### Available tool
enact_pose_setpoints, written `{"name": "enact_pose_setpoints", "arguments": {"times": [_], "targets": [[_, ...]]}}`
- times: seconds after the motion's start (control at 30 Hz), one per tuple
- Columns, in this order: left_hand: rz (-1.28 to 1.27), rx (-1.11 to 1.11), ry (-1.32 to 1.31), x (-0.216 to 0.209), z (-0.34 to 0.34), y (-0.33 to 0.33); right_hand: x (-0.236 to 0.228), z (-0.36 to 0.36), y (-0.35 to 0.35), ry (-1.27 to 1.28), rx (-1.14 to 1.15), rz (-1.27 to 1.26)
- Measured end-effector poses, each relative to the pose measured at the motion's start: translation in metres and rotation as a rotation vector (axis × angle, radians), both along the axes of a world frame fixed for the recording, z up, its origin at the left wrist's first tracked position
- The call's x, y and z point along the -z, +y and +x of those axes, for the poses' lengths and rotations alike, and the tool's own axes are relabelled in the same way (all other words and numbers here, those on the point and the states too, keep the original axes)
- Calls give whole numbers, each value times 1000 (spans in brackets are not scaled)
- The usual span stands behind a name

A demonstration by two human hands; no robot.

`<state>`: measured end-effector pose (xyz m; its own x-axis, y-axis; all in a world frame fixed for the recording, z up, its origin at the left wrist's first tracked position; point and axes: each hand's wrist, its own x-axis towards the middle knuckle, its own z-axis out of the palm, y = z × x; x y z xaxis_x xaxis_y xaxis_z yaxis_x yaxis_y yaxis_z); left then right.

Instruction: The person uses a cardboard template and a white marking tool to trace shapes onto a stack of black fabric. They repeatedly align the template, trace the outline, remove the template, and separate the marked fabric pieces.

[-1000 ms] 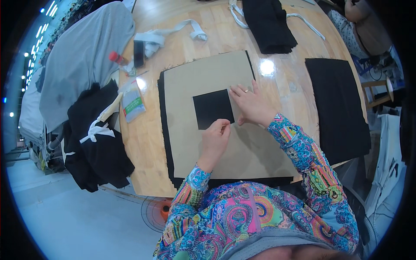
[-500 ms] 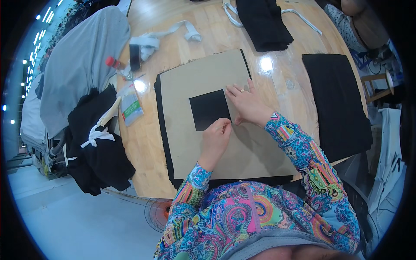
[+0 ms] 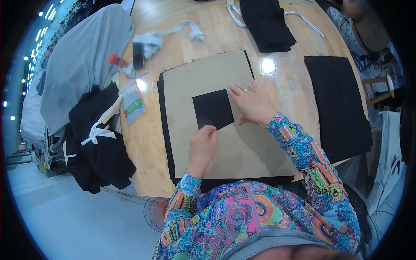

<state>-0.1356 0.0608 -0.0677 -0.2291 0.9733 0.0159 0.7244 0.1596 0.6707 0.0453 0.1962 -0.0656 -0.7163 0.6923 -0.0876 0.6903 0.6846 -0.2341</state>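
Note:
A large beige sheet [image 3: 242,151] lies over black fabric [image 3: 167,138], whose edges stick out around it. Near the middle of the sheet is a black square [image 3: 212,106]; I cannot tell whether it is a laid-on piece or a cut-out. The fingertips of my left hand [image 3: 203,145] are pinched together at the square's near left edge, and what they hold, if anything, is hidden. My right hand [image 3: 252,104] rests on the sheet along the square's right edge, fingers stretched out and thumb spread.
Folded black fabric lies at the right [image 3: 336,104] and far side [image 3: 265,26]. On the left are a phone [image 3: 138,55], a red-capped bottle [image 3: 115,60], a plastic packet [image 3: 133,106], a white strip [image 3: 184,26] and a black bundle [image 3: 97,147] with white ties. Another person sits far right.
My left hand has slid left along the square's near edge, from its right corner toward its left one. My right hand keeps its place beside the square. The whole view has shifted slightly.

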Motion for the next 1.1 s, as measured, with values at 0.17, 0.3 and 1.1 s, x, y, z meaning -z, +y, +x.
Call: {"name": "enact_pose_setpoints", "arguments": {"times": [0.17,0.3,1.1], "targets": [[15,12,-75,-1,1,4,-2,0,0,-11,0,-6],[141,58,-171,-9,7,33,1,3,0,-6,6,16],[212,-3,-56,22,26,121,1,0,0,23,13,45]]}}
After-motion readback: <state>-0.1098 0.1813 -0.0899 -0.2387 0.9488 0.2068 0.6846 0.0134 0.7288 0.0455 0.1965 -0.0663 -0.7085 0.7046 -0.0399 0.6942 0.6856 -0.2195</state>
